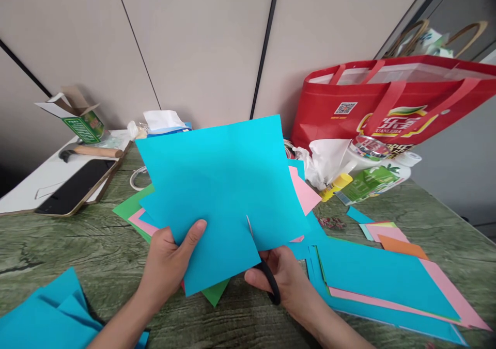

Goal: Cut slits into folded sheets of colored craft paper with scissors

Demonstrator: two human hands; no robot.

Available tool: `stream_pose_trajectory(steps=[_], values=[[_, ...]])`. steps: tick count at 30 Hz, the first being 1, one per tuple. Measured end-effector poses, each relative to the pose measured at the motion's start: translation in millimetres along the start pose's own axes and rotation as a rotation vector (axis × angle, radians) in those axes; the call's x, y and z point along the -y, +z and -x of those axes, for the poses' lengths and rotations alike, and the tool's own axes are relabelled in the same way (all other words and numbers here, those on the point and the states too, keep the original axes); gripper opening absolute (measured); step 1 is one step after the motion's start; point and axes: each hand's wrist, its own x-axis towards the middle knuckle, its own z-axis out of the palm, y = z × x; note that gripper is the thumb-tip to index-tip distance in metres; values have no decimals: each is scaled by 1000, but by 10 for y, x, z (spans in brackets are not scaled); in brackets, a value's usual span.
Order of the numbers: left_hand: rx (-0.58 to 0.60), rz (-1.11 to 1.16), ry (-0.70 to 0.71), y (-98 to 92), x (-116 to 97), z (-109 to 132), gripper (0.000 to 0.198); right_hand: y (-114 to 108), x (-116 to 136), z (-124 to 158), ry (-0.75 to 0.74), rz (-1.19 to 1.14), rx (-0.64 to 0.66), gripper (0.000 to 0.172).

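A large blue sheet of paper [225,178] is raised over the table, tilted towards me. My left hand [172,258] grips its lower left part, thumb flat on the front and fingers hidden behind. In my right hand [284,279] are scissors [271,282] with black handles. One blade tip shows in front of the sheet, and a slit runs up from the lower edge along the blades. Behind and below the sheet lie green paper [134,204] and pink paper [304,191].
Blue sheets [50,313] lie at the front left, with a stack of coloured paper [387,276] on the right. A phone [77,186] and hammer [96,151] rest at left. A red bag [349,96], glue stick [336,186] and green carton [366,183] stand or lie at back right.
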Motion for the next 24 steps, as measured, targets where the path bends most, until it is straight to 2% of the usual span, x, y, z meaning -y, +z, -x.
stream_pose_trajectory(steps=[2, 3, 7, 11, 17, 24], values=[[98, 78, -49, -3, 1, -3, 25, -1, -14, 0, 0, 4, 1, 44], [111, 103, -63, -5, -1, -4, 25, -2, -20, 0, 2, 10, 5, 43], [99, 147, -72, -10, -17, -2, 22, -7, -42, 7, -2, 56, -11, 43], [109, 166, -80, -11, -31, 1, 22, 0, -38, 18, 55, 92, -45, 33], [118, 179, -52, -12, -31, -3, 23, 40, 24, 7, 136, 128, -98, 36], [81, 101, -70, -8, -14, 3, 25, 38, 2, 2, 152, 138, -95, 33]])
